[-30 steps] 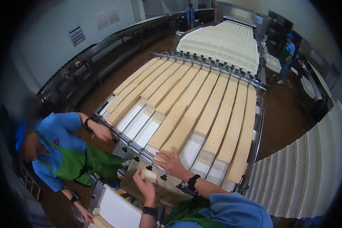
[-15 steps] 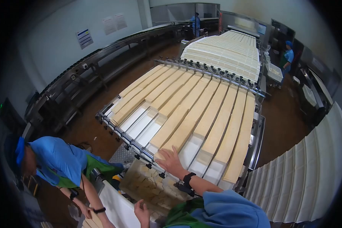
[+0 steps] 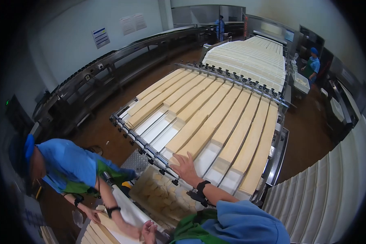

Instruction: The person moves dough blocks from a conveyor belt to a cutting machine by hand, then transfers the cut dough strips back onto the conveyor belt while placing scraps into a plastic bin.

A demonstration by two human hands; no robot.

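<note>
My right hand, with a black band on its wrist, rests with fingers spread against the near end of a long cream-coloured row, which looks like thin pieces packed together. Several similar rows lie side by side in lanes split by thin metal rods on the sloping white table. Low in the view, my left hand has its fingers curled, and I see nothing in them. It is close to a co-worker's forearm and hand. Cream strips lie under the co-worker's hands.
A bin of loose cream pieces stands below the table's front edge. The co-worker leans in at the left. Pleated pale sheeting rises on the right. Black knobs line a metal bar; another worker stands farther back.
The view has shifted slightly, so the table appears farther right. My right hand stays at the row's end. My left hand's fingers look more curled, and the co-worker's hand is closer to it.
</note>
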